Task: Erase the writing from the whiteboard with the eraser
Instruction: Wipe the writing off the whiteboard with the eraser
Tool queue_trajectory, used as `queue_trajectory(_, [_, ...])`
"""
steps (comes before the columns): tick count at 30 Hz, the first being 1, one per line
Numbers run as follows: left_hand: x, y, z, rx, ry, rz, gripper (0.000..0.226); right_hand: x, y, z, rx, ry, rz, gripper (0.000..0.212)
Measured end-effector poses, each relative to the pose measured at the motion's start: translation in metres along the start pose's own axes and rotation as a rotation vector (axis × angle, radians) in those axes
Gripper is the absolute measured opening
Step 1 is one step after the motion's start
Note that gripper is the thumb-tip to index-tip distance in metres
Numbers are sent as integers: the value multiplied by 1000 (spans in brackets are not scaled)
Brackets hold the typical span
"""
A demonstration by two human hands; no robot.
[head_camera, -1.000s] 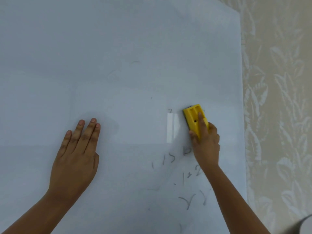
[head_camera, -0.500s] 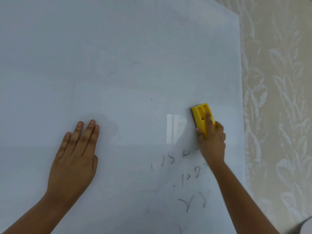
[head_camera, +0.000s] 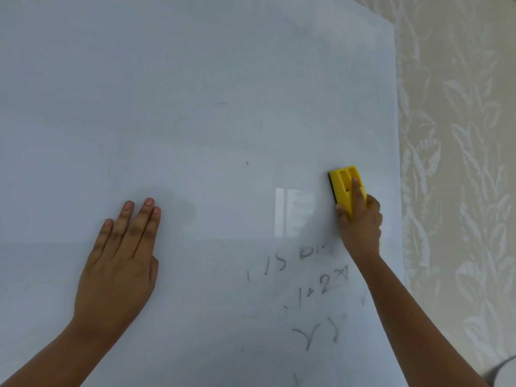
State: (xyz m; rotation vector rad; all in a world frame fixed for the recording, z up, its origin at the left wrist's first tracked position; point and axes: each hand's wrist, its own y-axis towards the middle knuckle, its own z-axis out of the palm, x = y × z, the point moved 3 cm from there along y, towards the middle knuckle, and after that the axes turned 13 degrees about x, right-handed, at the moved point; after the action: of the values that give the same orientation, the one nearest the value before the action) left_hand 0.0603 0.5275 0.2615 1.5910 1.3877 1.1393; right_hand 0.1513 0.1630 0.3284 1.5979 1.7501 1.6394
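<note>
A large whiteboard [head_camera: 195,79] fills most of the view. My right hand [head_camera: 361,222] grips a yellow eraser [head_camera: 344,184] and presses it against the board near its right edge, the index finger laid along the eraser's back. Faint grey writing [head_camera: 304,277] sits below the eraser in the lower right, partly smudged, with its right end hidden behind my forearm. Flat on the board at the lower left rests my left hand [head_camera: 120,261], fingers together, holding nothing.
The whiteboard's right edge [head_camera: 398,163] borders beige wallpaper [head_camera: 460,163] with a pale leaf pattern. A bright window reflection [head_camera: 293,212] shows on the board left of the eraser. A grey rounded object [head_camera: 505,372] peeks in at the bottom right corner.
My right hand has slid the eraser to the right, towards the board's edge, wiping the marks there. More of the lower writing shows now. The left hand has stayed in place.
</note>
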Motion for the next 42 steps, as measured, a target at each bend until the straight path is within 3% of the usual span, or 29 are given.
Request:
queue_trajectory(4, [1,0,1,-15,10,10,55,23,-38,19,2,-72,-267,63])
queue_trajectory(6, [1,0,1,-10,17,9,55,6,-58,23,31,-90,-308,64])
queue_trajectory(12, [0,-1,0,-16,19,2,56,-46,-6,-4,3,16,70,63])
queue_trajectory(18, [2,1,1,-10,18,4,56,-27,-67,29,28,-42,-244,64])
queue_trajectory(22, [-1,-1,0,-11,16,-5,56,-61,-64,17,-6,23,-35,64])
queue_trajectory(25, [-1,-1,0,-2,15,-3,56,-39,-42,12,-34,20,63,61])
queue_trajectory(30, [0,-1,0,8,16,-3,56,29,-109,49,21,-16,-253,67])
queue_trajectory(33, [0,-1,-2,15,1,-12,56,22,-163,64,101,-52,-413,69])
queue_trajectory(35, [-1,-1,-3,19,-1,-11,57,-2,-159,57,96,-52,-357,69])
queue_trajectory(39, [-2,-3,-3,10,6,-7,55,-9,-118,43,-33,46,-47,68])
queue_trajectory(42, [-1,-2,-1,9,7,-5,55,39,-121,51,-68,42,-148,69])
